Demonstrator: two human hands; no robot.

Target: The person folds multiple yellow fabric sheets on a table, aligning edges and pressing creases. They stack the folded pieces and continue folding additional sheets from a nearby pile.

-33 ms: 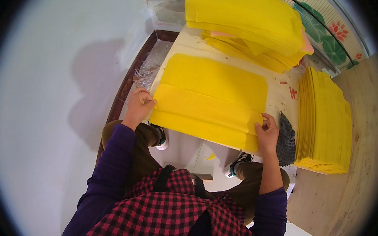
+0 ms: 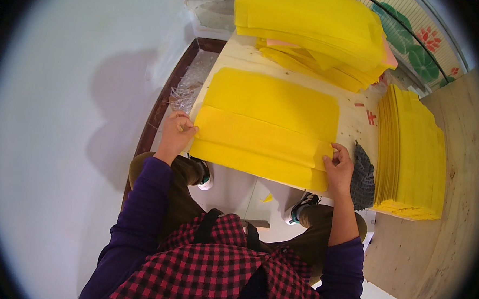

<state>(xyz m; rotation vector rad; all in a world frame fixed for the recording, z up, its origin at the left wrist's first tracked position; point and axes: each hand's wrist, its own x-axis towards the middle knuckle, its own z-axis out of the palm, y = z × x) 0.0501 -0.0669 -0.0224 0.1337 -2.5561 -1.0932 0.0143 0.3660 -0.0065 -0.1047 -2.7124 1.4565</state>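
1. I see the left hand [image 2: 176,131] pinching the left edge of a flat yellow felt-like sheet [image 2: 268,126], its near strip folded up over itself.
2. The right hand [image 2: 340,168] grips the same fold at the sheet's right end, fingers closed on it.
3. The sheet lies on a pale wooden table [image 2: 355,120].
4. A tall stack of yellow sheets [image 2: 311,28] sits behind; another neat stack [image 2: 412,153] lies at right, just beside a dark grey mesh cloth [image 2: 362,177].
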